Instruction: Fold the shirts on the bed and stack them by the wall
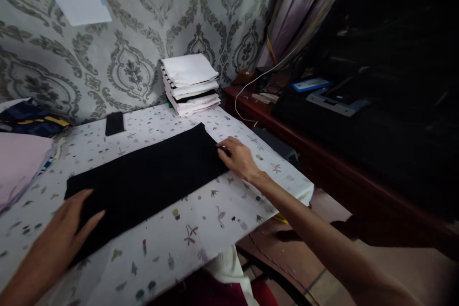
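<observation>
A black piece of cloth (pixel 150 172), folded into a long rectangle, lies flat on the patterned white table cover (pixel 201 220). At its left end rests my left hand (pixel 73 224), thumb and fingers spread over the fabric. My right hand (pixel 234 157) pinches the edge of the cloth at its right end, fingers closed on it. What kind of garment the cloth is does not show.
Behind the cloth stands a stack of folded clothes (pixel 190 83) against the wall. A black phone (pixel 114 123) lies near the wall. Pink cloth (pixel 21 165) and dark cloth (pixel 30 117) are at the left. A dark red wooden desk (pixel 287 126) runs along the right.
</observation>
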Motion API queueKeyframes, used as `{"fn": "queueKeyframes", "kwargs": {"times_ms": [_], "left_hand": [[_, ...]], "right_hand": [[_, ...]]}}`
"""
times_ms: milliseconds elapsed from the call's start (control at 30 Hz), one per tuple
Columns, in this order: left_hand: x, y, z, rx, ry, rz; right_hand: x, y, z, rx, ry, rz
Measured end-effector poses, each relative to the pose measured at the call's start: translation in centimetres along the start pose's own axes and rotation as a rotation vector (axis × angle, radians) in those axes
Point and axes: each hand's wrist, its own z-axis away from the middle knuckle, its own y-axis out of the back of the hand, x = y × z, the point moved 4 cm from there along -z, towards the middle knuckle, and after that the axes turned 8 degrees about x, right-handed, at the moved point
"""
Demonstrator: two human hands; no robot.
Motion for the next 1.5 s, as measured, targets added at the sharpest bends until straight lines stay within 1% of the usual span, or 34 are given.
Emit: {"fn": "queueKeyframes", "kwargs": {"times_ms": [33, 100, 167, 233, 300, 400, 533, 600, 700, 867, 933, 1000, 1067, 1133, 1200, 1267, 1300, 1333, 1367, 1433, 1500], "left_hand": [[1.5, -0.7, -0.6, -0.012, -0.030, 0.022], [4.4, -2.2, -1.3, -0.009, -0.157, 0.043], [6.2, -3.6, -1.3, -0.016, -0.273, 0.040], [6.8, -4.5, -1.0, -0.043, -0.322, 0.019], [6.6, -4.8, -0.6, -0.072, -0.319, 0.001], [6.5, -4.4, -0.4, -0.111, -0.286, 0.008], [6.8, -3.9, -0.6, -0.188, -0.242, 0.026], [6.5, -3.7, -0.6, -0.227, -0.191, 0.016], [4.8, -3.4, 0.0, -0.258, -0.082, -0.012], [0.7, -2.5, 1.7, -0.213, 0.051, -0.053], [-0.4, -2.2, 2.5, -0.207, 0.086, -0.037], [-0.9, -1.8, 3.2, -0.216, 0.119, -0.001], [-1.5, -1.4, 3.8, -0.225, 0.162, 0.066], [-2.4, -0.6, 4.1, -0.203, 0.240, 0.196], [-4.0, 0.3, 4.1, -0.117, 0.382, 0.388], [-6.1, 1.3, 3.5, 0.002, 0.545, 0.574], [-7.0, 1.7, 3.0, 0.043, 0.602, 0.633], [-7.6, 2.0, 2.4, 0.065, 0.627, 0.658], [-8.0, 2.1, 1.7, 0.070, 0.615, 0.653], [-7.9, 2.0, 0.2, 0.038, 0.519, 0.572], [-7.1, 1.3, -0.8, -0.018, 0.412, 0.458]], "right_hand": [[-1.4, -1.3, -0.7, -0.049, 0.092, -0.003], [-3.6, -4.0, -1.9, -0.151, 0.236, 0.023], [-4.4, -6.6, -2.8, -0.242, 0.280, 0.085], [-4.0, -8.6, -3.3, -0.318, 0.256, 0.144], [-3.2, -9.9, -3.4, -0.356, 0.243, 0.185], [-2.2, -10.5, -3.2, -0.332, 0.268, 0.213], [-1.6, -11.0, -3.1, -0.288, 0.296, 0.207], [-1.3, -11.3, -3.2, -0.260, 0.313, 0.187], [-1.0, -11.7, -3.2, -0.222, 0.334, 0.160], [-1.0, -11.7, -3.2, -0.214, 0.324, 0.140], [-1.3, -11.4, -3.2, -0.214, 0.312, 0.129], [-2.1, -11.0, -3.1, -0.203, 0.306, 0.112], [-3.8, -10.6, -2.6, -0.185, 0.328, 0.078], [-6.6, -10.4, -1.6, -0.179, 0.391, 0.016], [-10.3, -10.4, 0.0, -0.219, 0.502, -0.068], [-14.6, -10.6, 2.0, -0.311, 0.651, -0.159], [-16.7, -10.8, 3.0, -0.362, 0.720, -0.200], [-18.6, -11.0, 3.9, -0.408, 0.775, -0.233], [-20.3, -11.2, 4.7, -0.446, 0.817, -0.261], [-22.9, -11.6, 5.8, -0.500, 0.868, -0.298], [-24.4, -11.9, 6.1, -0.526, 0.884, -0.317]]}}
